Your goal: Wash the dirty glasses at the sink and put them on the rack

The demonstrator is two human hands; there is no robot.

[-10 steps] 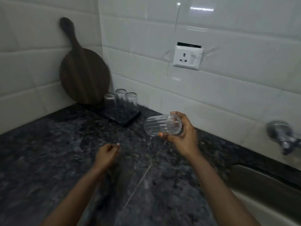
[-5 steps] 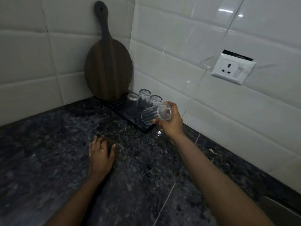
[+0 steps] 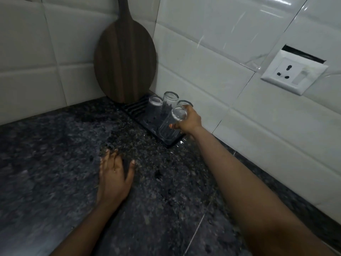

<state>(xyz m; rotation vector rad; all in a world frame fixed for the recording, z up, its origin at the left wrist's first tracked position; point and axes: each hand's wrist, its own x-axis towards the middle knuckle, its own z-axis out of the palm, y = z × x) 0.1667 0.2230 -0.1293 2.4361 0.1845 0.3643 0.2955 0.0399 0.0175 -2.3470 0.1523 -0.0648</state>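
My right hand (image 3: 189, 120) grips a clear ribbed glass (image 3: 170, 127), upside down and slightly tilted, its mouth at the near corner of the black ribbed drying rack (image 3: 136, 109). Three more glasses stand upside down on the rack: one at the left (image 3: 155, 104), a taller one in the middle (image 3: 170, 102), and one (image 3: 182, 103) mostly hidden behind my right hand. My left hand (image 3: 115, 174) lies flat on the dark granite counter (image 3: 55, 163), fingers spread, holding nothing.
A round dark wooden cutting board (image 3: 125, 61) leans in the tiled corner behind the rack. A white wall socket (image 3: 293, 74) sits on the right wall. The sink is out of view.
My right hand carried the glass from mid-air over the counter to the rack and turned it from sideways to mouth-down. My left hand opened and flattened on the counter.
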